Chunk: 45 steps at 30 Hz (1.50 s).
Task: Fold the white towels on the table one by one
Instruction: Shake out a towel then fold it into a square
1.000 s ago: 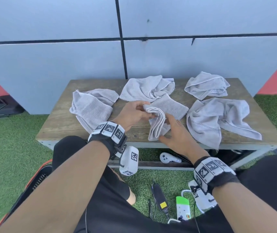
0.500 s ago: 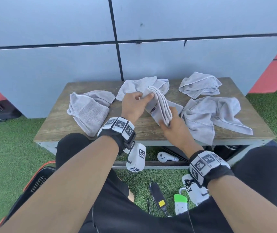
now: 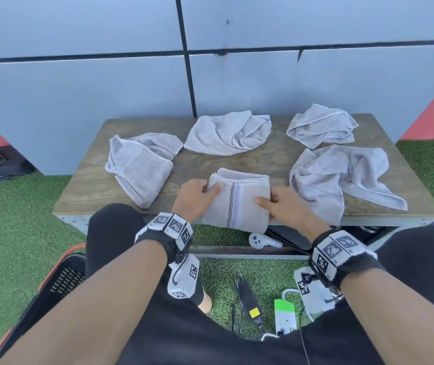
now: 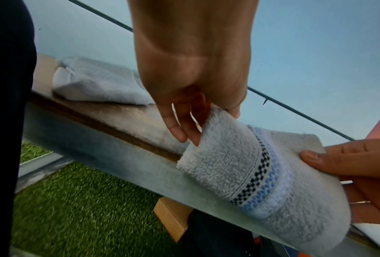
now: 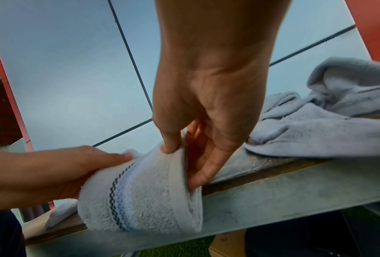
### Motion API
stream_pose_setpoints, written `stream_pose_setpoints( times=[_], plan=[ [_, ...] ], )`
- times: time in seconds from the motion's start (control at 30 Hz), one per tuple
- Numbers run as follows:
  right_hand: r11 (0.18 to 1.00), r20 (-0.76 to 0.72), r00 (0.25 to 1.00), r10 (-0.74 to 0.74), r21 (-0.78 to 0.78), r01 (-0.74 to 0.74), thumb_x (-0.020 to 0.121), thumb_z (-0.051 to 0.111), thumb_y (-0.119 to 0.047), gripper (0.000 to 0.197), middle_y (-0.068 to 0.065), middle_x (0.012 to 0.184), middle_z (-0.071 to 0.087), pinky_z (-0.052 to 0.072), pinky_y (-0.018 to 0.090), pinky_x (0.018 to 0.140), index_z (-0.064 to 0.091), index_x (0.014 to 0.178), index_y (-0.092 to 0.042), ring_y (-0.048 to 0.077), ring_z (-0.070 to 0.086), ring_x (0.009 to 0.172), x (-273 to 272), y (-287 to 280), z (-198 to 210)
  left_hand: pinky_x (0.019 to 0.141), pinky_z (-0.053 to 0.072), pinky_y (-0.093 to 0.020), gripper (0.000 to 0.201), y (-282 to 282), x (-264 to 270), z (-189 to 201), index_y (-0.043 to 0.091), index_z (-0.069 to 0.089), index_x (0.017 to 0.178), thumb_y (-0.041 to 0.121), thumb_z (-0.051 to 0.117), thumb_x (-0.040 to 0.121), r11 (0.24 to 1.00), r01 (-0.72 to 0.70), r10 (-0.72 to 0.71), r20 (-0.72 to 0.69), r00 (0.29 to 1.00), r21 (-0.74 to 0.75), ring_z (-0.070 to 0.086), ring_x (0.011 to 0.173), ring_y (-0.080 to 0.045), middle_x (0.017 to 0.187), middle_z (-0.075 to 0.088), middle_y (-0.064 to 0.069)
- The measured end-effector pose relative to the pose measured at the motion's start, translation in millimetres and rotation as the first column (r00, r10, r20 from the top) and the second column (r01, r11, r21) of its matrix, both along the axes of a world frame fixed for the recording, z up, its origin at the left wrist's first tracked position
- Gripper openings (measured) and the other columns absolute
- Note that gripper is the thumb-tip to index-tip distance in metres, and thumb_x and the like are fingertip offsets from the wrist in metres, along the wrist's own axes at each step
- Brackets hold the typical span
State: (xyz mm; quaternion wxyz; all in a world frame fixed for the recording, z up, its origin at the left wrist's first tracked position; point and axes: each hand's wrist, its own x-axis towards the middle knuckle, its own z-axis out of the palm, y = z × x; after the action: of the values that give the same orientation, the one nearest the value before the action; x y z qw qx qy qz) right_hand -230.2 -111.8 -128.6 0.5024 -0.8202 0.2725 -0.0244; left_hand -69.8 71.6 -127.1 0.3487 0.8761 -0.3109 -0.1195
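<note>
A folded white towel [image 3: 238, 201] with a checked and blue stripe lies on the wooden table [image 3: 271, 162], its near end hanging over the front edge. My left hand [image 3: 197, 196] pinches its left edge, thumb on top and fingers underneath [image 4: 184, 132]. My right hand [image 3: 281, 204] pinches the right edge the same way, thumb [image 5: 170, 144] pressed on the towel [image 5: 144, 196]. Several crumpled white towels lie around: one at the left [image 3: 139, 164], one at the back middle [image 3: 226, 133], one at the back right [image 3: 321, 125] and one at the right [image 3: 337, 175].
Grey wall panels stand right behind the table. Below the front edge, on green turf [image 3: 13, 219], lie a white controller [image 3: 260, 241], a black charger [image 3: 247, 299], a power strip [image 3: 284, 314] and cables. A black and orange basket [image 3: 60, 277] sits by my left knee.
The towel was held upright in the air between both hands; now it lies flat on the table's front edge, folded, with each hand at one side of it.
</note>
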Motion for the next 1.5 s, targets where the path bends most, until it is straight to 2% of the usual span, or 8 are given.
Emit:
stream_pose_setpoints(
  times=[0.13,0.3,0.5,0.73,1.03,1.23,1.33,1.5],
  plan=[
    [0.992,-0.053,0.998,-0.024,-0.125,0.017,0.094,0.058,-0.034,0.033,0.002,0.081,0.068,0.049,0.034,0.069,0.066,0.092,-0.003,0.020,0.063,0.075,11.7,-0.9,-0.9,0.054,0.029,-0.032,0.049,-7.1,7.3,-9.7,0.017,0.036,0.063,0.047,0.057,0.096,1.000,-0.023,0.023,-0.030,0.999,0.014,0.036,0.053,-0.015,0.058,0.040,0.002],
    [0.978,0.018,0.984,-0.177,-0.106,0.178,0.096,0.054,-0.035,0.024,0.003,0.082,0.066,0.053,0.041,0.072,0.056,0.087,-0.014,0.024,0.065,0.076,30.1,-8.9,-0.7,0.056,0.033,-0.034,0.050,-27.4,21.9,-12.7,0.015,0.041,0.070,0.057,0.051,0.096,0.994,-0.064,0.062,-0.025,0.998,-0.090,0.041,0.057,-0.017,0.064,0.046,0.001],
    [0.965,-0.114,0.974,-0.195,-0.202,0.170,0.094,0.052,-0.030,0.035,0.002,0.061,0.047,0.034,0.032,0.054,0.040,0.066,-0.015,0.019,0.046,0.058,38.6,-15.8,-8.7,0.064,0.036,-0.035,0.048,-50.3,27.4,-25.9,0.017,0.041,0.071,0.055,0.043,0.100,0.989,-0.069,0.071,-0.007,0.997,0.131,0.055,0.073,-0.026,0.071,0.053,0.000],
    [0.944,-0.088,0.961,-0.261,-0.230,0.236,0.098,0.050,-0.037,0.037,-0.001,0.066,0.055,0.035,0.028,0.054,0.051,0.070,-0.014,0.016,0.051,0.064,39.2,-18.6,-13.2,0.070,0.047,-0.039,0.051,-60.7,31.3,-27.3,0.021,0.038,0.069,0.061,0.034,0.099,0.979,-0.112,0.108,0.033,0.994,0.169,0.059,0.075,-0.029,0.074,0.055,-0.003],
    [0.951,-0.125,0.951,-0.284,-0.162,0.262,0.094,0.052,-0.043,0.037,0.007,0.082,0.070,0.059,0.043,0.070,0.064,0.092,-0.009,0.026,0.067,0.076,43.8,-20.4,-13.2,0.079,0.051,-0.041,0.054,-64.6,31.2,-12.2,0.013,0.060,0.091,0.059,0.033,0.092,0.971,-0.143,0.158,-0.061,0.986,0.194,0.064,0.084,-0.030,0.092,0.066,-0.007],
    [0.779,0.032,0.971,-0.235,-0.591,0.208,0.091,0.057,-0.035,0.040,0.008,0.123,0.052,0.041,0.044,0.092,0.046,0.123,-0.016,0.030,0.052,0.110,45.1,-11.0,-5.6,0.076,0.054,-0.041,0.028,-59.9,26.6,-6.1,0.015,0.047,0.115,0.030,0.051,0.091,0.992,-0.076,0.078,-0.019,0.997,0.098,0.064,0.081,-0.025,0.092,0.063,-0.003],
    [0.762,-0.141,0.986,-0.091,-0.647,-0.022,0.094,0.048,-0.043,0.045,0.002,0.144,0.045,0.029,0.051,0.108,0.044,0.137,-0.030,0.030,0.040,0.130,46.9,-13.8,-7.3,0.077,0.051,-0.041,0.033,-60.4,22.8,-2.1,0.014,0.037,0.129,0.020,0.047,0.098,0.997,-0.070,0.069,-0.016,0.997,-0.039,0.063,0.082,-0.024,0.091,0.064,-0.005],
    [0.652,-0.296,0.932,-0.209,-0.752,-0.093,0.092,0.043,-0.056,0.049,0.012,0.128,0.058,0.031,0.050,0.104,0.050,0.126,-0.021,0.034,0.048,0.125,44.2,-11.1,-5.0,0.094,0.042,-0.045,0.037,-57.7,18.2,-4.5,0.011,0.042,0.126,0.027,0.053,0.095,0.997,-0.054,0.062,0.131,0.989,-0.060,0.055,0.109,-0.027,0.117,0.058,-0.007]
  ],
)
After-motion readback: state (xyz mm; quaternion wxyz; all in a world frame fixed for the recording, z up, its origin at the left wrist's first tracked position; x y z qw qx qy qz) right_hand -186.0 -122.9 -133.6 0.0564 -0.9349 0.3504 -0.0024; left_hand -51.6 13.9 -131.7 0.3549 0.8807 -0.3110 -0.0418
